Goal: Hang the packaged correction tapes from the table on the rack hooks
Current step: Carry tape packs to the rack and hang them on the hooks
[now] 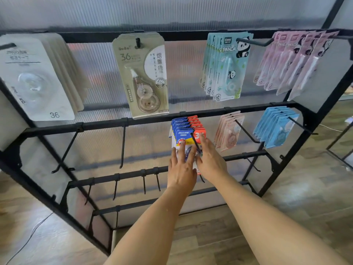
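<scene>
Blue correction-tape packs (188, 133) are hung on a middle-row hook (195, 143) of the black rack (107, 124); the front pack is pressed by the straight-fingered left hand (181, 169); its right edge is touched by the right hand (209, 159), fingers extended.

The blue packs (188, 131) hang in a tight row on a hook (195, 143) of the rack's (107, 124) second bar. Each card is blue with a red corner and a yellow band, marked JINUO and 36, over a clear blister. My left hand (181, 167) lies flat on the front pack's blister; my right hand (209, 159) touches its right edge beside the hook.
</scene>
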A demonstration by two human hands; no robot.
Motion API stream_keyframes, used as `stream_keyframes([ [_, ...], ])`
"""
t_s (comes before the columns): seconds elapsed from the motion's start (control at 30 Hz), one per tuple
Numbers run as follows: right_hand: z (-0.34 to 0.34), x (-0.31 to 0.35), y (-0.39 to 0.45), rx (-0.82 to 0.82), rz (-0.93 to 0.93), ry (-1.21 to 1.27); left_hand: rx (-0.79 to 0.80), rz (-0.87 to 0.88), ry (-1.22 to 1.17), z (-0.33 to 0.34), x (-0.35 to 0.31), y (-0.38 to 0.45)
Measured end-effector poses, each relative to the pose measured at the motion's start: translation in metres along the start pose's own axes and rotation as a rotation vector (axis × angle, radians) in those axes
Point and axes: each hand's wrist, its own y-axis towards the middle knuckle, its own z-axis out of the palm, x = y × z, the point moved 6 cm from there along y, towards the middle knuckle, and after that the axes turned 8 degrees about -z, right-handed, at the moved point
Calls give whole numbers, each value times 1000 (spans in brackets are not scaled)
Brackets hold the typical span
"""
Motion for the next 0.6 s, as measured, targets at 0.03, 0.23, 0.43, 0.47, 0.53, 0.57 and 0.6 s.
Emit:
stream_keyframes([
  [0.03,-1,1,-1,5,-7,-8,-4,-7,20,-2,1,-3],
  [0.23,-4,1,-15,47,-62,-64,-20,-135,17,-8,12,-29],
  [0.43,2,2,-53,147,-138,-145,-1,-328,28,-7,29,-93],
  [0.47,5,6,-62,185,-160,-157,-16,-368,25,-6,34,-106],
  [0.53,13,19,-78,266,-222,-167,-47,-452,23,-7,46,-133],
  [0.57,18,27,-85,302,-257,-166,-56,-492,19,-8,52,-147],
  [0.6,23,36,-93,338,-297,-167,-62,-528,14,-8,58,-160],
])
